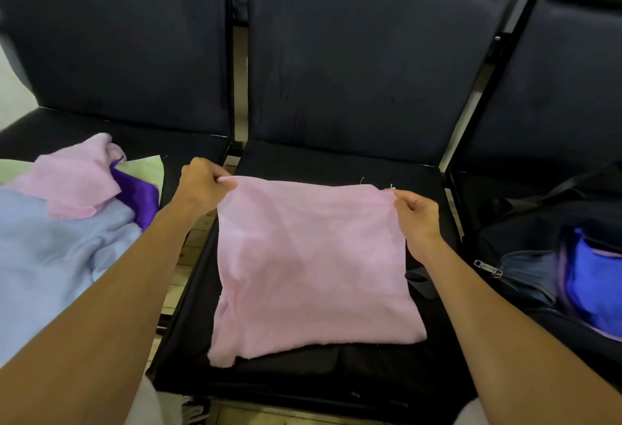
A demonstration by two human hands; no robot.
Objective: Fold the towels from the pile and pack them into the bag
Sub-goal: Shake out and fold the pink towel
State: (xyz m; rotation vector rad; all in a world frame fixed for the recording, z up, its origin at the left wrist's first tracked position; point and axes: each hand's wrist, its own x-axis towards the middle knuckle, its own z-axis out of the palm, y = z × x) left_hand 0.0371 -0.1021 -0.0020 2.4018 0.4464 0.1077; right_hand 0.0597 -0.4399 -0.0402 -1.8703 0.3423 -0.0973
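Both hands pinch the far corners of a pink towel on the middle seat

My left hand (202,185) and right hand (417,219) reach forward with arms outstretched, thumb and fingers clamped on the pink towel (309,263), which lies spread over the middle seat (336,165); the pile (67,222) sits on the left seat, and the open bag (545,256) on the right seat holds blue cloth

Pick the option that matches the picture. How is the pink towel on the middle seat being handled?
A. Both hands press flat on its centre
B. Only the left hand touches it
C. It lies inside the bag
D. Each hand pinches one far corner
D: the left hand pinches the far left corner of the pink towel and the right hand pinches the far right corner.
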